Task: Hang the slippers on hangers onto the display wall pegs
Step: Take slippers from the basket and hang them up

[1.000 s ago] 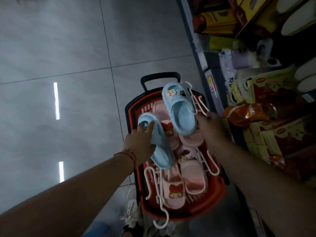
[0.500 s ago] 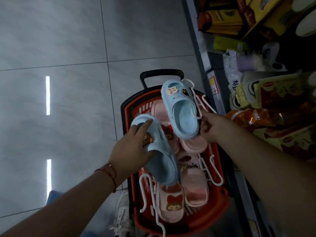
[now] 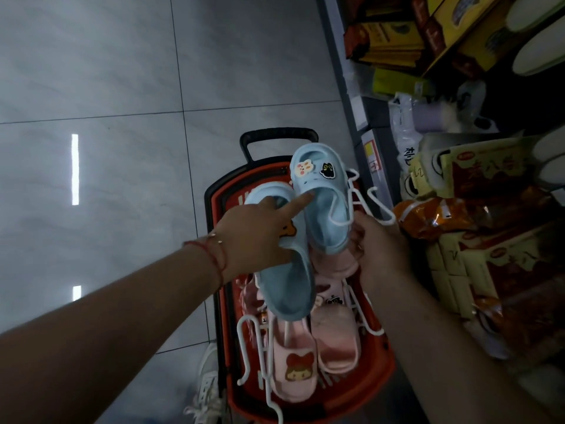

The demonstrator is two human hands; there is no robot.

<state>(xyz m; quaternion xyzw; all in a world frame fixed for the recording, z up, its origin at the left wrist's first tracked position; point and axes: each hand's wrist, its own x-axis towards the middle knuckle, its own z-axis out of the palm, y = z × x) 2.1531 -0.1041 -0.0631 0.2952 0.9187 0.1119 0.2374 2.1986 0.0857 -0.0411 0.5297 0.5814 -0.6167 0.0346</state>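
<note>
Far left, grey floor tiles (image 3: 91,71) with a bright strip of light reflected on them. The left hand (image 3: 256,237), a red string at its wrist, grips the first blue slipper (image 3: 284,289) across the upper, forefinger stretched out so its tip touches the second blue slipper (image 3: 321,203) beside it. Both slippers are held up over a red basket (image 3: 379,371) with a black handle (image 3: 278,137), which sits on the floor. In the basket lie pink slippers (image 3: 305,362) and a loose white hanger (image 3: 256,362). Next, a white hanger (image 3: 360,203) threads through the second blue slipper, and the right hand (image 3: 379,252) holds it from below, fingers curled. Far right, shelves (image 3: 351,87) packed with yellow and red packets (image 3: 495,270).
</note>
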